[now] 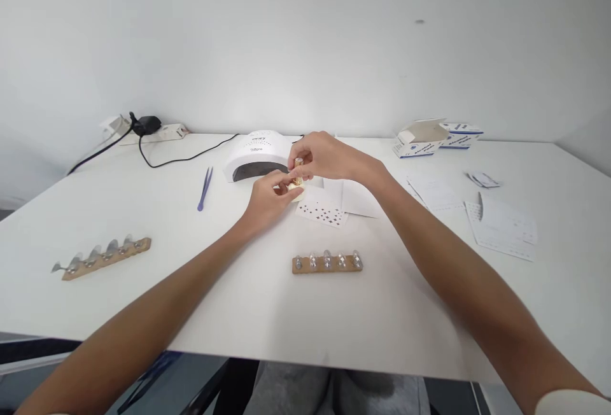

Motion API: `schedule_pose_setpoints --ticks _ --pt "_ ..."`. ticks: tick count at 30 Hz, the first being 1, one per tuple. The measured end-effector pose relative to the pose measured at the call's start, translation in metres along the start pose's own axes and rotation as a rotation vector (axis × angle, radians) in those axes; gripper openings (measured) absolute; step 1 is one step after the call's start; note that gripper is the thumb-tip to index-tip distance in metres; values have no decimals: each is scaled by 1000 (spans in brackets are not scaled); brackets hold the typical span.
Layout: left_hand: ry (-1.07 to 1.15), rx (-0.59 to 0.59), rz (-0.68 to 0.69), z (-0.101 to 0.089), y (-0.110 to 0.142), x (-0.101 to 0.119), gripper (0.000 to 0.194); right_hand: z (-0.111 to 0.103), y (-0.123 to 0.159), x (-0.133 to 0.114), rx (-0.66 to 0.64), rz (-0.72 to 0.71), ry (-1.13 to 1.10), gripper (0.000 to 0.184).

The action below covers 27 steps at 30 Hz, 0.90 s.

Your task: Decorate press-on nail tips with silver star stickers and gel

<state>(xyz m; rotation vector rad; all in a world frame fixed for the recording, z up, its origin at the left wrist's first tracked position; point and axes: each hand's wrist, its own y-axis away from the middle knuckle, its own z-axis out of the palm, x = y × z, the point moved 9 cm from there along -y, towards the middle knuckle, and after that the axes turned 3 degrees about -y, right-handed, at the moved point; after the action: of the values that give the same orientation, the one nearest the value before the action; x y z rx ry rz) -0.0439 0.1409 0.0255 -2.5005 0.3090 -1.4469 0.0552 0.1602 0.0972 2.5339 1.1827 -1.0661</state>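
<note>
My left hand and my right hand meet over the middle of the white table. Between them stands a small bottle with a gold cap. The left fingers grip its pale lower part and the right fingers pinch the cap. Just to the right lies a sticker sheet with small dark marks. A wooden strip with several clear nail tips lies nearer to me, in front of both hands.
A white nail lamp stands behind the hands. Purple tweezers lie to its left. A second wooden strip with nail tips sits far left. A power strip and black cable lie at the back left. Small boxes and paper sheets occupy the right.
</note>
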Motion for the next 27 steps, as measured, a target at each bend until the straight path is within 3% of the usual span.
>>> schedule_pose_setpoints --ticks 5,12,19,27 --pt "58 -22 -27 8 1 -6 17 2 10 13 -25 216 209 29" --pt "39 -31 15 10 0 -1 20 5 5 -4 120 183 633 32" --pt "-106 -103 -20 12 -3 -3 35 18 -2 5 122 156 380 42" --pt "-55 -182 57 14 -3 2 20 24 -4 15 7 107 257 43"
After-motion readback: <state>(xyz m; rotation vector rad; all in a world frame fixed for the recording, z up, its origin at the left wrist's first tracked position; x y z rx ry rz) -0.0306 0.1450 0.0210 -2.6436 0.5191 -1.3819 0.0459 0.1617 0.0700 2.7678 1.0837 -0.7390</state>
